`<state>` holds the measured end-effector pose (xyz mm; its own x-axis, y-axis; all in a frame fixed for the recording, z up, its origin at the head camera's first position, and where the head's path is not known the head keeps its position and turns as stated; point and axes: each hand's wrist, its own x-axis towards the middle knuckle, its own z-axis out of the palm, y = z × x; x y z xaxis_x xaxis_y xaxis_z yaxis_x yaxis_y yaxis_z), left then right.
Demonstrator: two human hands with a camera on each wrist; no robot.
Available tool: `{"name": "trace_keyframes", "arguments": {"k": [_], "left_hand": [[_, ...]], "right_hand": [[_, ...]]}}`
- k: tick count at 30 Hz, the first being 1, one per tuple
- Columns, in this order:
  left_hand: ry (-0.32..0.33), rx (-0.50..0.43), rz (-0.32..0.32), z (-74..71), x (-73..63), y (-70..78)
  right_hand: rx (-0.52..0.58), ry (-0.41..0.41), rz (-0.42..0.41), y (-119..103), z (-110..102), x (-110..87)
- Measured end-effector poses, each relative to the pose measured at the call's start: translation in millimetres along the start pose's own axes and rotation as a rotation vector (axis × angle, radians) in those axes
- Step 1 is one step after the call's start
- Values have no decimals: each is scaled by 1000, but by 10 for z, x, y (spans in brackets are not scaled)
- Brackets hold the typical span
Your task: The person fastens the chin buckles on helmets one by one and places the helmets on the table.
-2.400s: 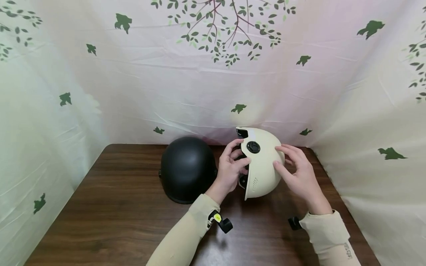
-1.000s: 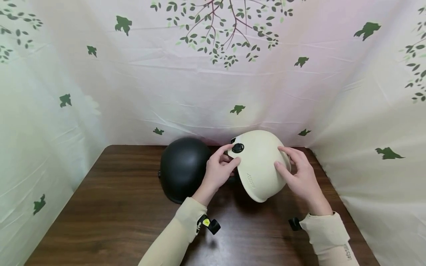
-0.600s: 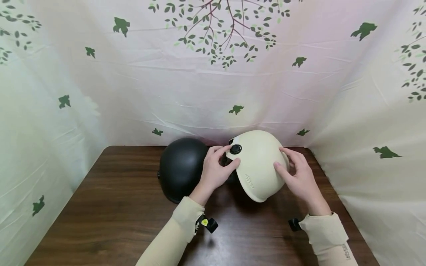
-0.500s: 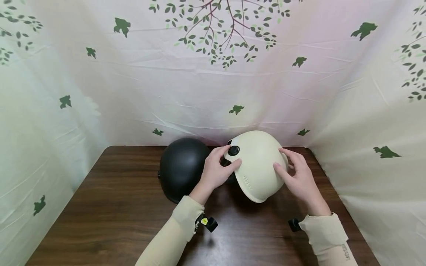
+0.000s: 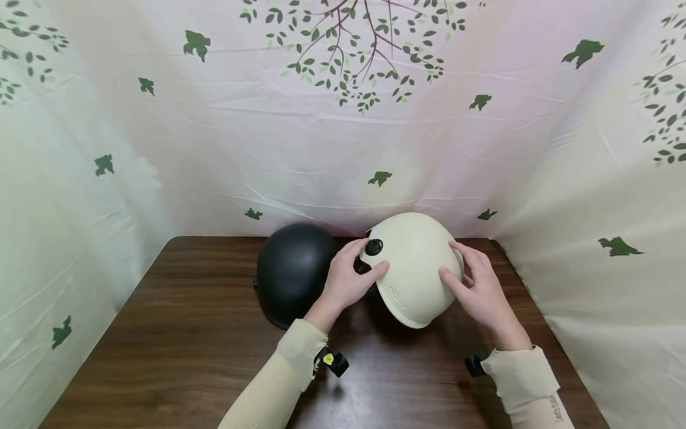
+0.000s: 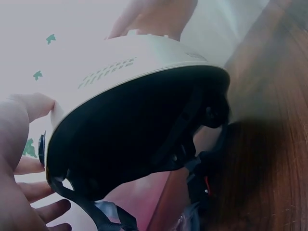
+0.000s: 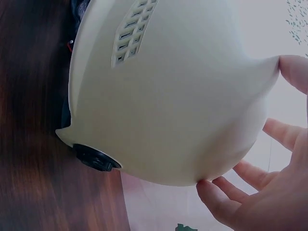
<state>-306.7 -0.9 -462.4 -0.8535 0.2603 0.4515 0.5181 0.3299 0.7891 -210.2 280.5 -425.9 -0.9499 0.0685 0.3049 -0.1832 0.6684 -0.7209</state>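
Between my two hands, a cream helmet (image 5: pixel 415 265) tilts over the table with its open side facing down and left. My left hand (image 5: pixel 345 280) grips its left edge beside a round black knob (image 5: pixel 373 246), thumb on the outer shell. On the opposite side my right hand (image 5: pixel 482 292) holds the rounded shell with thumb and fingers spread. The left wrist view looks into the dark inside, where black straps (image 6: pixel 195 185) hang down toward the tabletop. Slotted vents (image 7: pixel 132 36) mark the shell in the right wrist view. Whether the helmet touches the table is unclear.
A black helmet (image 5: pixel 292 274) sits dome up just left of my left hand, partly behind it. Brown wooden tabletop (image 5: pixel 161 333) stretches to the left and front. Pale leaf-printed cloth (image 5: pixel 321 149) hangs close behind the table, with more at both sides.
The cream helmet has turned from lying on its side to opening more downward, and its knob has shifted left. My left hand moved left with its edge; the right hand stayed nearly in place.
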Motion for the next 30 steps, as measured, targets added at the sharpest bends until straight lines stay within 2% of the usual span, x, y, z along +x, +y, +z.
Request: {"name": "trace_keyframes", "arguments": {"k": [4,8,11,16,23,25,26,30], "left_hand": [[-16,25,0,74,4,-133],[-73,-17,-59,36,-21,-9],[-88,-30,-85,44,-46,21],[-108,32,-90,185,-94,-170],[-139,-23,-179,292,-128,-281],[-134,-22,-183,328,-124,-317],[-135,2,-165,320,-132,-295],[-132,51,-91,406,-127,-420]], "right_hand": [[-10,0,0,7,-5,-10],[-25,-12,18,14,-7,-13],[-41,-29,31,19,-5,-18],[-66,-40,33,44,14,-40],[-127,-35,-10,85,74,-61],[-135,-32,-16,82,87,-67],[-142,-33,-18,80,97,-71],[-163,-64,-45,102,162,-81]]}}
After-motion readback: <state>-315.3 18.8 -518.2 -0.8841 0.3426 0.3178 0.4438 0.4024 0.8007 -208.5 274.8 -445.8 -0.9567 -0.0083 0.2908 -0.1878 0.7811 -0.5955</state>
